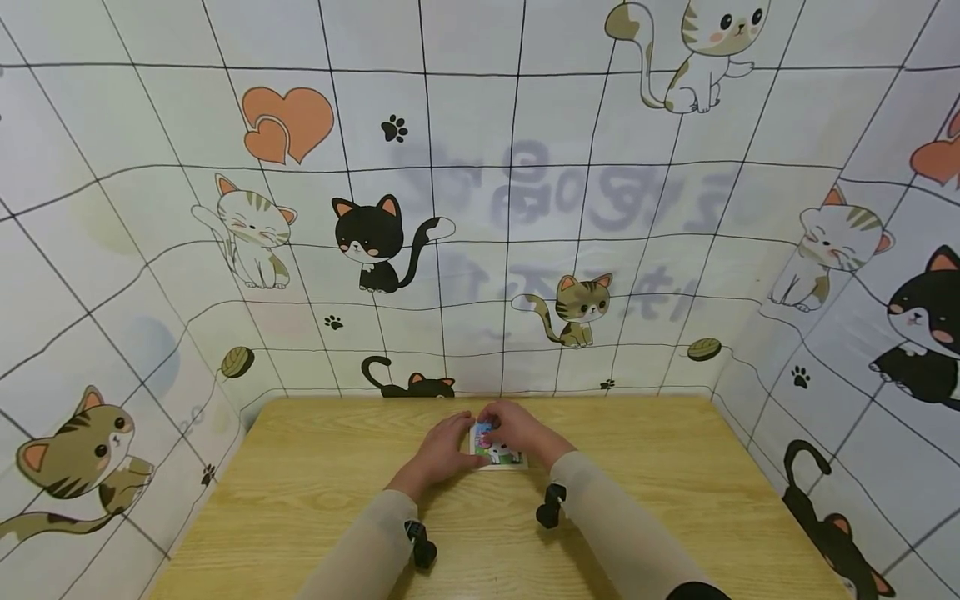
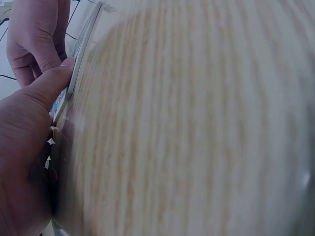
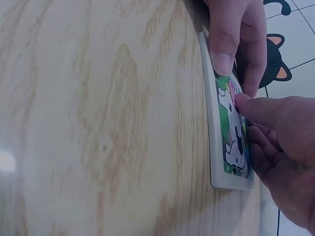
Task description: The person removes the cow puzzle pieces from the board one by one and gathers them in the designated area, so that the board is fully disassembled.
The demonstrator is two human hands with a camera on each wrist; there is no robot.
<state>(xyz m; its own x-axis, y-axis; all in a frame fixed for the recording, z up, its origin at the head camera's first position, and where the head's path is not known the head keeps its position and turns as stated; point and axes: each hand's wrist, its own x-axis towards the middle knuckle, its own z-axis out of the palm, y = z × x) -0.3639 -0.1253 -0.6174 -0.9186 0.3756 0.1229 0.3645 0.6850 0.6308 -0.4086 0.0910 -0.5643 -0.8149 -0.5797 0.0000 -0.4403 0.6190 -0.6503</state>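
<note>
A small flat picture board (image 1: pixel 504 458) with a white rim lies on the table. Its coloured picture (image 3: pixel 231 132) has white cartoon animals on green and a pink patch. On the board's left side is my left hand (image 1: pixel 442 448), its thumb at the near edge and its other fingers towards the far edge. My right hand (image 1: pixel 519 429) reaches over the upper part. In the right wrist view its thumb (image 3: pixel 256 109) touches the pink patch, with the other fingers curled at the far side. Whether a loose piece lies under those fingers is hidden.
The board rests on a light wooden table (image 1: pixel 315 483). Behind and beside it hangs a white gridded sheet (image 1: pixel 480 117) printed with cats, hearts and paw marks. Small black devices (image 1: pixel 551 506) sit on both sleeved wrists.
</note>
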